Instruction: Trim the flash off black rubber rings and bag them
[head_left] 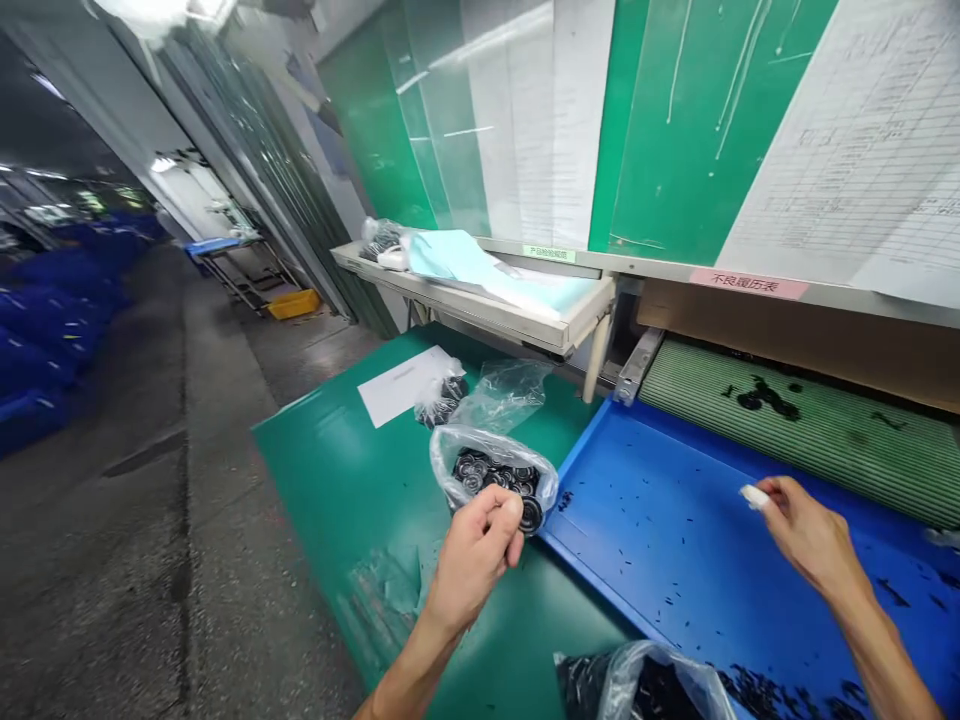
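My left hand [480, 545] is closed, thumb against curled fingers, in front of an open clear plastic bag [442, 455] of black round parts [472, 468]. One black ring-like part [530, 514] shows just right of the fingertips; whether the fingers grip it cannot be made out. Over the blue tray [645, 500], my right hand [806, 530] pinches a small white piece [754, 497] between thumb and fingers. Small black scraps are scattered over the tray.
A second open bag [637, 685] of black pieces stands at the bottom edge. Beyond the tray lies a ribbed green conveyor [810, 420] with black parts. A small tied bag [442, 395] and white paper [397, 385] rest on the green table [322, 440], below a shelf [480, 300].
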